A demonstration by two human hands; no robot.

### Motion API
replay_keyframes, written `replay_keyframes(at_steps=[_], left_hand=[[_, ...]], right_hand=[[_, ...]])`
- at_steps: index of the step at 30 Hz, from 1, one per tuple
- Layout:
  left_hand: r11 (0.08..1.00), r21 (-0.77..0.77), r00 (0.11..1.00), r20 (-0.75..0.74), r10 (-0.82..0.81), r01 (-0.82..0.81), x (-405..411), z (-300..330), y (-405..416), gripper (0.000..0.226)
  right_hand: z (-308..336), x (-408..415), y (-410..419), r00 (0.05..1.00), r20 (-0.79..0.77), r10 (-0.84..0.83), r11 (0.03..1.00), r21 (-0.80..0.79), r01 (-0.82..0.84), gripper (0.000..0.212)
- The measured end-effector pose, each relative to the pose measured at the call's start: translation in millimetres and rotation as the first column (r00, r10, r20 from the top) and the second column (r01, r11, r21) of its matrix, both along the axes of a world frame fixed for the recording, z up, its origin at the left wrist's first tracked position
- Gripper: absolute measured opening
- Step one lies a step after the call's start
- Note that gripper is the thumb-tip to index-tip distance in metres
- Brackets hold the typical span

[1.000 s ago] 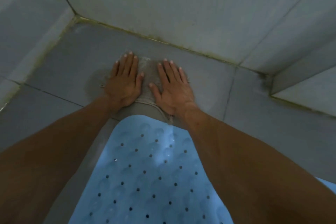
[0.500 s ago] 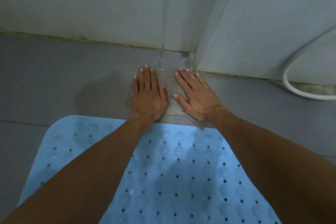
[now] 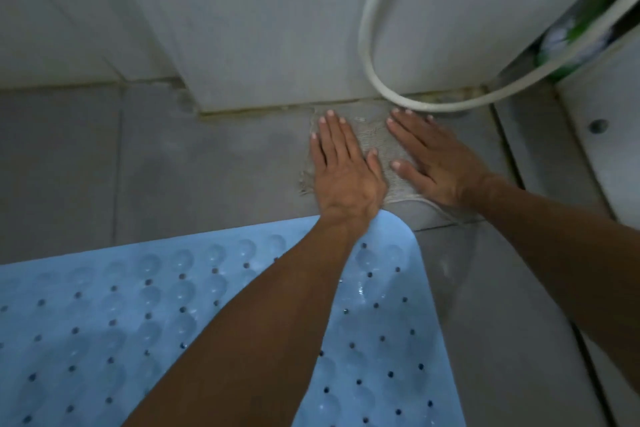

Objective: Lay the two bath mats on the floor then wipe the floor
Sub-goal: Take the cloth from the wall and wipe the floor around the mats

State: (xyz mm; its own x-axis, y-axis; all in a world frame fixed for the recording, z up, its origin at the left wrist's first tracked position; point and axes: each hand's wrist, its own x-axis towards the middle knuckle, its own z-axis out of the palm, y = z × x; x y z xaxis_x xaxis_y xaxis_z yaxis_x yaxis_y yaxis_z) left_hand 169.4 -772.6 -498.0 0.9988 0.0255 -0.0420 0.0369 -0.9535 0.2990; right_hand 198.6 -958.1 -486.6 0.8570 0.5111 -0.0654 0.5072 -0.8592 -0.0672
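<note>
Wiping step in hand: left hand and right hand, fingers spread flat, press the cloth to the floor beyond the mat, so the next move likely calls for sliding it clear of the hose.

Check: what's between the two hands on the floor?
Head view: a strip of grey cloth shows between the left hand and right hand, both pressing it flat.
</note>
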Motion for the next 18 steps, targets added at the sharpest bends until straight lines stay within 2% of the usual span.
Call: replay_keyframes(at_steps=[6, 12, 18], left_hand=[[0.995, 0.006, 0.994, -0.031, -0.103, 0.103, -8.3, 0.8, -85.9, 0.068], [0.981, 0.068, 0.982, -0.046, -0.181, 0.184, -19.8, 4.2, -90.7, 0.068], [0.968, 0.088, 0.972, -0.051, -0.230, 0.234, -77.4, 6.0, -104.0, 0.069]], right_hand=[[5.1, -26.5, -82.7, 0.994, -0.002, -0.110, 0.991, -0.081, 0.110, 0.071], [4.0, -50.5, -90.0, 0.988, -0.002, -0.153, 0.981, -0.117, 0.152, 0.071], [4.9, -120.6, -101.9, 0.984, 0.007, -0.180, 0.972, -0.154, 0.179, 0.069]])
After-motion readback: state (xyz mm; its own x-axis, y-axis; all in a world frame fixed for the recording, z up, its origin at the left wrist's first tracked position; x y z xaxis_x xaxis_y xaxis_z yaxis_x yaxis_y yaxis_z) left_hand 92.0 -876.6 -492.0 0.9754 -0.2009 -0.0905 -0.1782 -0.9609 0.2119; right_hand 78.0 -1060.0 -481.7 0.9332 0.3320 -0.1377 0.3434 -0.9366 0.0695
